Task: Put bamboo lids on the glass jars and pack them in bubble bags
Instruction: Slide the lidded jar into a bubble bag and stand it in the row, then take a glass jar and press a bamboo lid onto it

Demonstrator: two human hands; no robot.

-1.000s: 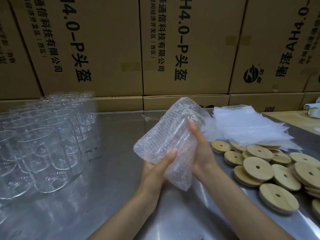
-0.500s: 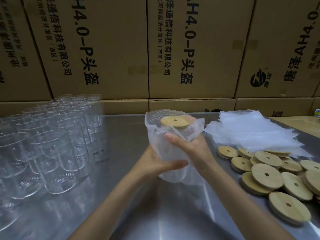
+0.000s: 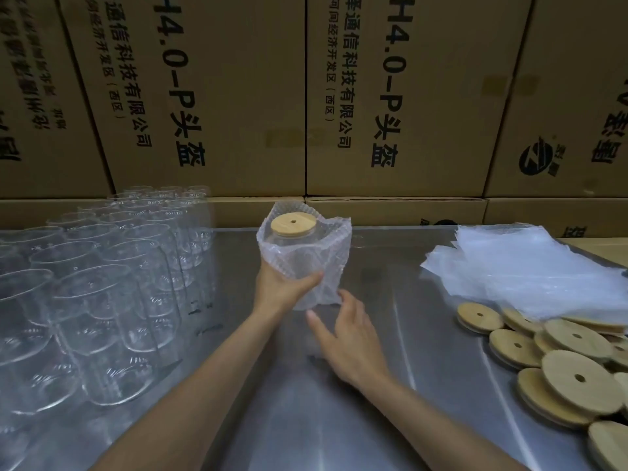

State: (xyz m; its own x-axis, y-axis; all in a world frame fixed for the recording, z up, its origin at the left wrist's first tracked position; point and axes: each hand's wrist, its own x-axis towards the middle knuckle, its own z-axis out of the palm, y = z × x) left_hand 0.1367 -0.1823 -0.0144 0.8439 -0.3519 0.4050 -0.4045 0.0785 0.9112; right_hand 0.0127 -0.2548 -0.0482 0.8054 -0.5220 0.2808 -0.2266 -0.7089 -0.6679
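Observation:
A glass jar with a bamboo lid (image 3: 293, 224) stands upright inside a bubble bag (image 3: 328, 263) at the middle of the steel table (image 3: 390, 334). My left hand (image 3: 280, 283) grips the bagged jar low on its left side, thumb across the front. My right hand (image 3: 346, 334) hovers just below and right of it, fingers spread, holding nothing. Several bare glass jars (image 3: 102, 283) stand clustered on the left. Loose bamboo lids (image 3: 557, 355) lie piled on the right, beside a stack of bubble bags (image 3: 523, 266).
Stacked cardboard boxes (image 3: 217, 96) with printed lettering form a wall right behind the table. A wooden surface (image 3: 601, 248) adjoins the table at the far right.
The bagged jar has gone from tilted to upright and moved away from me toward the table's middle. My right hand has let go of it and drawn back.

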